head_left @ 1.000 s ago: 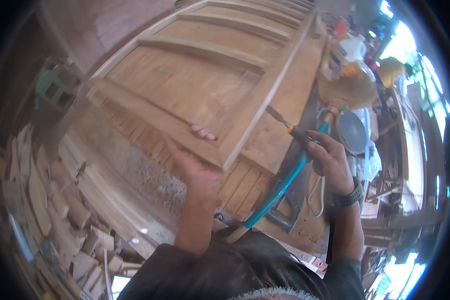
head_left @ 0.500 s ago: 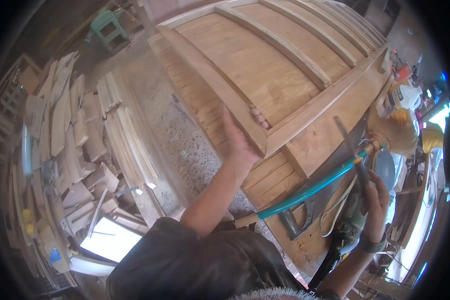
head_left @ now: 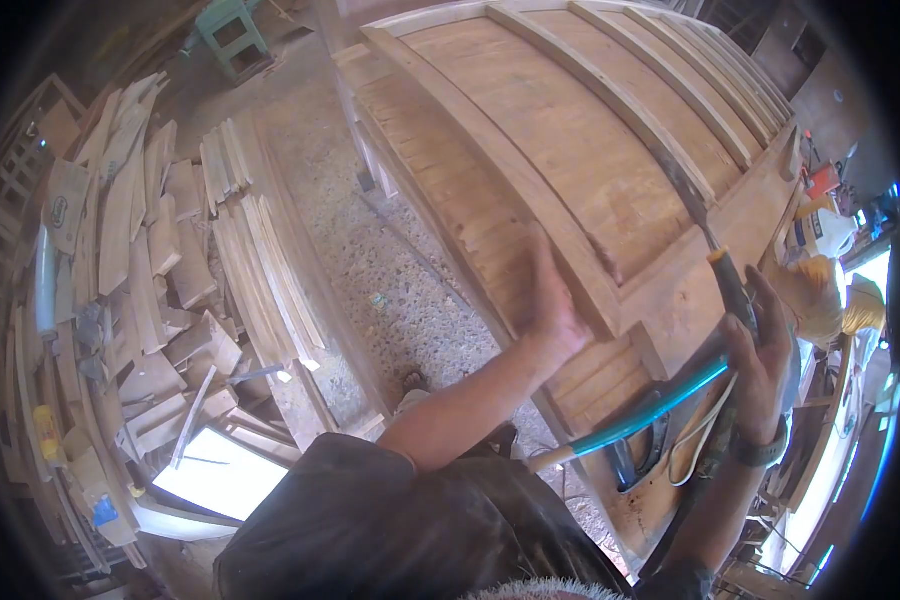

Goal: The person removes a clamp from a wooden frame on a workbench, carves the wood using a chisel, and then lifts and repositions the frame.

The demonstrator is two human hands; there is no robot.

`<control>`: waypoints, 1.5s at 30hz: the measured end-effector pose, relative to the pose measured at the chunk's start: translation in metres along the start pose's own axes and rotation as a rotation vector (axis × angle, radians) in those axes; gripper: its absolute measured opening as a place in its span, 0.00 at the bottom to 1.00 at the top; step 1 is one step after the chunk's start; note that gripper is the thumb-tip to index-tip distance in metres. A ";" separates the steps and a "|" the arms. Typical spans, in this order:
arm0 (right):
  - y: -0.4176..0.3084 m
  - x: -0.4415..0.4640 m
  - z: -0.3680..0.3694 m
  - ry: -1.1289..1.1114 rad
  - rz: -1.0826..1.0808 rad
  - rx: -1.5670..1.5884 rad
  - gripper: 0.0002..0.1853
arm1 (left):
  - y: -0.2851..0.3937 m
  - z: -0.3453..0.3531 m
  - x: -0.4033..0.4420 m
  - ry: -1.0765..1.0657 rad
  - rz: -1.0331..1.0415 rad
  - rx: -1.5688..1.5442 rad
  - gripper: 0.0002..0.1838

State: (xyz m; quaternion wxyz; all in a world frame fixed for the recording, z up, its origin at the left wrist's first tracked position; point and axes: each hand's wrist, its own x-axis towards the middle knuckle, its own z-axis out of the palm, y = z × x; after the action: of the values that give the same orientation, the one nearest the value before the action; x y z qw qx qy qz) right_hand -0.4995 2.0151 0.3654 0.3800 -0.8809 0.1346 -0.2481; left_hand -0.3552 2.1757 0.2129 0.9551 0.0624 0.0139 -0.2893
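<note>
My left hand (head_left: 555,310) grips the near corner of a slatted wooden frame (head_left: 490,135), its thumb along the outer side and its fingers mostly hidden behind the rail. In my right hand (head_left: 765,345) is a file (head_left: 733,280) with a black and orange handle. Its long dark blade points up and away, over the frame's near rail and a cross slat. The frame rests on a plywood-topped bench (head_left: 440,190). Close to my right hand, a teal-wrapped bar (head_left: 650,407) crosses a dark-handled saw (head_left: 638,455).
Stacked wooden strips and offcuts (head_left: 170,250) cover the left side. A green stool (head_left: 232,35) stands at the back left. To the right are a white jug (head_left: 828,232) and a tied yellowish sack (head_left: 810,290). A pale cord (head_left: 700,430) lies by the saw.
The view has shifted, so the frame sits further right and lower. The file's blade has swung inward to lie over the frame's rail and slat. My left hand keeps hold of the corner.
</note>
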 end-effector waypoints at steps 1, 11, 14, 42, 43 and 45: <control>-0.014 0.010 0.014 -0.085 0.097 -0.017 0.31 | 0.005 0.007 -0.005 0.040 -0.045 0.045 0.38; -0.026 0.074 0.130 -0.129 0.194 -0.018 0.32 | 0.132 -0.004 0.005 0.023 -0.356 0.255 0.38; -0.029 0.094 0.147 -0.136 0.206 0.010 0.33 | 0.181 -0.014 0.027 0.030 -0.268 0.280 0.40; -0.048 0.310 0.340 -0.475 0.300 0.398 0.24 | 0.461 -0.031 0.325 0.390 0.624 0.548 0.28; -0.051 0.315 0.346 -0.497 0.308 0.398 0.24 | 0.472 -0.042 0.337 0.387 0.606 0.543 0.28; -0.053 0.327 0.359 -0.476 0.328 0.374 0.24 | 0.490 -0.059 0.364 0.104 0.597 0.578 0.23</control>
State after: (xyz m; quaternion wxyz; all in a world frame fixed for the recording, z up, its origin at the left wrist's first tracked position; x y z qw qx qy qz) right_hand -0.0285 2.1282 0.3032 0.5904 -0.7958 0.1344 0.0082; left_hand 0.2202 2.3872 0.1859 0.9382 0.3438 -0.0384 0.0118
